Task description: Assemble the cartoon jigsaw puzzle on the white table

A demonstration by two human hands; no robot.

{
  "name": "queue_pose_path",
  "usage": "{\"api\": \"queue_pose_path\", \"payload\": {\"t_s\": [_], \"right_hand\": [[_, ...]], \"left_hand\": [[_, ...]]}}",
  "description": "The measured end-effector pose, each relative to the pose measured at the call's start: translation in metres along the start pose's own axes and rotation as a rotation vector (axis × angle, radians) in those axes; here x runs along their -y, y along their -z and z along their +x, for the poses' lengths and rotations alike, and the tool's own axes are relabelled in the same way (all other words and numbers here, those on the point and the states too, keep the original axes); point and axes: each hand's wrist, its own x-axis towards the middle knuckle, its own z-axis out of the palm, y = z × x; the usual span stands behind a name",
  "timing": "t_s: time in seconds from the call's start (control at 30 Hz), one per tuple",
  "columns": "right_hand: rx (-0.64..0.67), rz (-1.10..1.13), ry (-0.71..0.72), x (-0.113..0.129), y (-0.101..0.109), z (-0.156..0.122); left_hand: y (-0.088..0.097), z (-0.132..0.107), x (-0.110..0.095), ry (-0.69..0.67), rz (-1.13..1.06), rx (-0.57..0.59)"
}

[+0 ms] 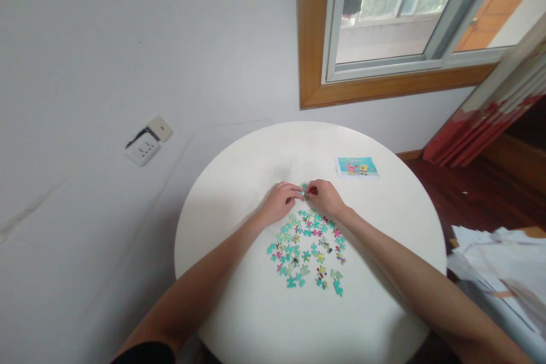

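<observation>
My left hand (pixel 279 201) and my right hand (pixel 326 197) meet fingertip to fingertip above the middle of a round white table (pixel 239 296). Both pinch small teal puzzle pieces (pixel 304 192) between them; the fingers are closed. Just in front of the hands lies a loose heap of jigsaw pieces (pixel 307 250), mostly teal with pink and yellow bits. A small cartoon picture card (pixel 356 166) lies flat on the table beyond my right hand.
A white wall stands behind the table with a socket plate (pixel 144 148) hanging loose at the left. A wood-framed window (pixel 384 28) is at the upper right. A red-and-white curtain (pixel 490 119) and crumpled white cloth (pixel 503 273) are at the right.
</observation>
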Motion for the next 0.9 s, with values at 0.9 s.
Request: {"api": "queue_pose_path", "payload": {"t_s": [0.9], "right_hand": [[-0.073,0.046,-0.084,-0.024,0.012,-0.007]], "left_hand": [[-0.005,0.000,0.004,0.142,0.092,-0.144]]}}
